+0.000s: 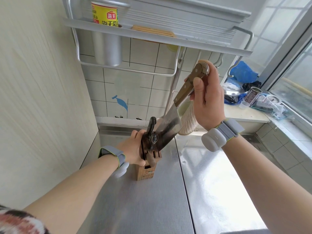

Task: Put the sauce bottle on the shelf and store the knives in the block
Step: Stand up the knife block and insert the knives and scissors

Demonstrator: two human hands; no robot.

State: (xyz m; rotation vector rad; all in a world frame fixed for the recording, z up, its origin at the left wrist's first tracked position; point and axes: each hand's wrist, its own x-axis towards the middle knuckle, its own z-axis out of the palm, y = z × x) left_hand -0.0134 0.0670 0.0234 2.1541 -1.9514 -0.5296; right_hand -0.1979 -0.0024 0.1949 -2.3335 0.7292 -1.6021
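A wooden knife block (146,172) stands on the steel counter near the left wall. My left hand (134,146) grips its upper left side. My right hand (206,97) is closed around the brown riveted handle of a cleaver (168,127), held tilted, its wide blade partly down in a slot of the block. A black-handled tool (151,128) sticks up from the block beside the blade. The sauce bottle (104,15), yellow label with a red logo, stands on the metal wall shelf (152,39) above.
A metal utensil cup (108,48) hangs under the shelf on the left. A ladle handle (173,85) and hooks hang from the rail. Jars and blue bags (253,95) crowd the window ledge at right. A cloth mitt (187,122) hangs behind the cleaver.
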